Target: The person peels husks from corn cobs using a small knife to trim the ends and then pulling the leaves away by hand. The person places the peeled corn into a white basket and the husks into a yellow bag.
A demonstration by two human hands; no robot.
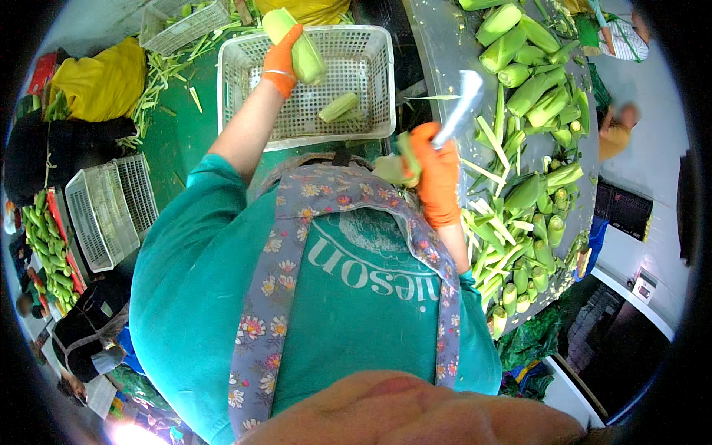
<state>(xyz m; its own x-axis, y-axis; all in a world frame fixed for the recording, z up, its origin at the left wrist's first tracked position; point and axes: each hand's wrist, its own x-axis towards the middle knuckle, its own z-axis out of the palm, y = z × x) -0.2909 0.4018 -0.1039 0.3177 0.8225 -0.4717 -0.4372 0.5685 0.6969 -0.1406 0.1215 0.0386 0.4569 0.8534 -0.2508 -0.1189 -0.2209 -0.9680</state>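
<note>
My left hand (282,64) clasps a tubular corn ear (307,55) over a latticed crate (380,83). My right hand (439,176) clenches a shiny knife (463,105).

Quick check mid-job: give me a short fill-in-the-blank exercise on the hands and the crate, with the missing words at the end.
1. The left hand and right hand both wear gloves coloured ____.
2. The motion-blurred knife is held in the ____ hand.
3. The raised ear is gripped by the ____ hand.
4. Inside the white crate, the number of ears lying on the bottom is ____.

Missing words: orange; right; left; one.
</note>
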